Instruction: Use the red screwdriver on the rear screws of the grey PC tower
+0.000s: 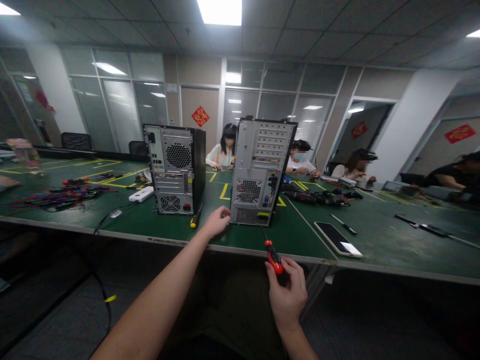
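Note:
My right hand (289, 290) is closed around the handle end of a red-and-black screwdriver (273, 256). The screwdriver's shaft points up at the bottom edge of a computer tower (258, 170), whose back panel faces me; I cannot tell whether the tip touches it. Beside the tower's lower left corner is my left hand (217, 222), its fingers loosely bent and partly hidden, close against the case. A second computer tower (172, 170) stands upright to the left, also back panel forward. Between the towers, a yellow-and-black screwdriver (195, 218) lies near the left tower.
On the green table (296, 240), a phone (337, 239) and a pen-like tool (344, 224) lie to the right. Black cables (330, 196) sit behind them. A white power strip (141, 194) and coloured wires (63, 195) are leftward. Several people sit across.

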Demonstrator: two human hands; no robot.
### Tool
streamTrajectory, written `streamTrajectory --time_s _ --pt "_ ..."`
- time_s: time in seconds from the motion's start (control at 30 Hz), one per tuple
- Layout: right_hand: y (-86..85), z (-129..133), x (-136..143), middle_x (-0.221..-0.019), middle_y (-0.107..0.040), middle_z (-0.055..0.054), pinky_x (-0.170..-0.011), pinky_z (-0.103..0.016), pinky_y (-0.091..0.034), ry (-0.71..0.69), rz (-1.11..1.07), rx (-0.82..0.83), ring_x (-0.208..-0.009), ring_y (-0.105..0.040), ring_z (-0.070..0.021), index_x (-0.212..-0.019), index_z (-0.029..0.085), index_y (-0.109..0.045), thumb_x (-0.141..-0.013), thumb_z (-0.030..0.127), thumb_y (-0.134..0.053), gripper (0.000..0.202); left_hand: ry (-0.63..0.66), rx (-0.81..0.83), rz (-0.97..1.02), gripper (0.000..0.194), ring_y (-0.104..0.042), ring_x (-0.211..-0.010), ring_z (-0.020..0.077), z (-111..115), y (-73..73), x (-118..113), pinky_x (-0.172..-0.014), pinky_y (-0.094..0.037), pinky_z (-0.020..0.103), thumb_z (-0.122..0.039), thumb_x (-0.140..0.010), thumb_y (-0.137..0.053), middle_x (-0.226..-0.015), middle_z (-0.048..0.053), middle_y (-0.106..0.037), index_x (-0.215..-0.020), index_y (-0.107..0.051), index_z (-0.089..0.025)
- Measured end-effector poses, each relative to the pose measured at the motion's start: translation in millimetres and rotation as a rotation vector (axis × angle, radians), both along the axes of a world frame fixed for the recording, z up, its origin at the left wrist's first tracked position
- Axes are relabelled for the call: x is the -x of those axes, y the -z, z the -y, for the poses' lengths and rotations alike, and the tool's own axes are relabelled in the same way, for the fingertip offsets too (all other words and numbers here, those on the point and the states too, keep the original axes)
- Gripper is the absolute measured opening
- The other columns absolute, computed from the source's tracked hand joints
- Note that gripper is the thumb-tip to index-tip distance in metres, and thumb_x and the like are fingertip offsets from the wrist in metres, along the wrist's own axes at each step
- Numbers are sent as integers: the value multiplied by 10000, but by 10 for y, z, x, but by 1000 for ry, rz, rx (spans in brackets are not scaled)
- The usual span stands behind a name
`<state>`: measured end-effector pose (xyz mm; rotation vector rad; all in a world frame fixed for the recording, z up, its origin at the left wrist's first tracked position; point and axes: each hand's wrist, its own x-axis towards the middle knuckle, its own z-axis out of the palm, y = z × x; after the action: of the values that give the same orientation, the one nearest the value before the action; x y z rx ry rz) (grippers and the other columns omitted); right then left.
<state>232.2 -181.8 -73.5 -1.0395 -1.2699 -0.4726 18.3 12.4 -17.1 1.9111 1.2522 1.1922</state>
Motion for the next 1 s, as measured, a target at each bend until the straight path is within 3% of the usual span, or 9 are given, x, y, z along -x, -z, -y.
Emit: streamTrajectory --time_s 0.4,0.73,1.0 --pt "36 40 52 -1249 -675 -140 -967 -457 -596 -42 32 50 -1133 -685 -256 -1287 206 -688 -976 181 -633 316 -8 14 -3 171 -650 -790 148 35 -32 0 -735 -498 254 -160 -818 -600 -953 32 -724 -974 -669 -179" --pt "49 -6 -1 -1035 -687 -104 -820 -392 -606 -14 15 -2 -958 -688 -230 -1076 177 -692 -915 241 -760 186 6 -2 12 188 -652 -823 158 -5 12 15 -752 -507 266 -183 -821 -614 -976 39 -730 -995 -688 -180" --pt "-6 44 82 -1211 -701 -132 -925 -425 -613 -39 131 29 -1098 -703 -238 -1288 209 -675 -980 156 -633 316 -7 -9 5 167 -656 -810 156 8 -11 2 -743 -509 257 -159 -805 -612 -933 30 -724 -956 -680 -183"
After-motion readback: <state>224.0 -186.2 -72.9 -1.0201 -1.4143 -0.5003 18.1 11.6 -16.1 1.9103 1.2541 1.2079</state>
